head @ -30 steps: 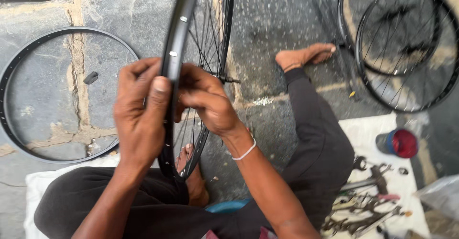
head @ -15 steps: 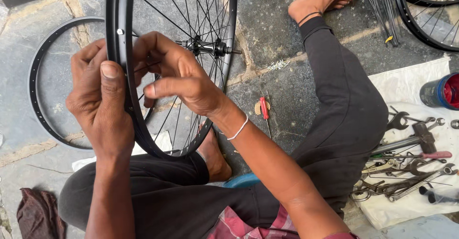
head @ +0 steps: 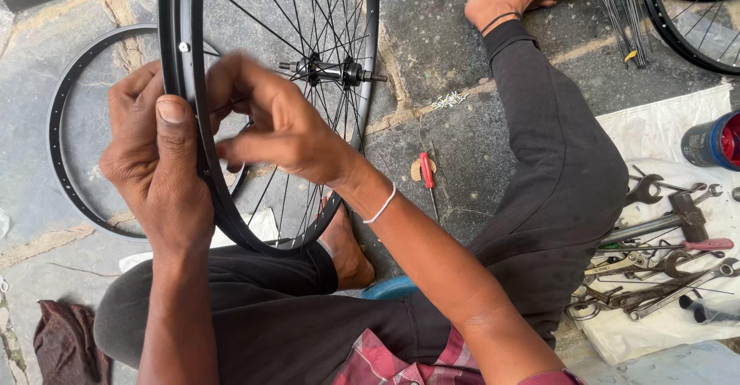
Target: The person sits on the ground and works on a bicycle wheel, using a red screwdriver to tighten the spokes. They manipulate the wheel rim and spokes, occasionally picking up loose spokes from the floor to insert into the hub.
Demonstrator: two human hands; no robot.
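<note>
A black spoked bicycle wheel [head: 368,61] stands upright between my knees, its hub [head: 327,70] near the top middle. My left hand [head: 154,158] grips the wheel's black rim, thumb pressed along its outer face. My right hand [head: 277,127] reaches in among the spokes beside the rim, fingers pinched together on a spoke or a small part that I cannot make out. A white band circles my right wrist. I sit on the stone floor in dark trousers, right leg stretched out.
A bare black rim [head: 65,154] lies flat on the paving at left. A red-handled screwdriver [head: 426,171] lies by my leg. Wrenches and a hammer [head: 663,254] lie on a white cloth [head: 663,127] at right, beside a blue and red can [head: 713,140]. Another wheel [head: 694,23] and loose spokes [head: 617,7] are top right.
The view has shifted so the wheel shows more of its spoked face. My hands stay on the rim, the right hand's fingers working closer at the spokes.
</note>
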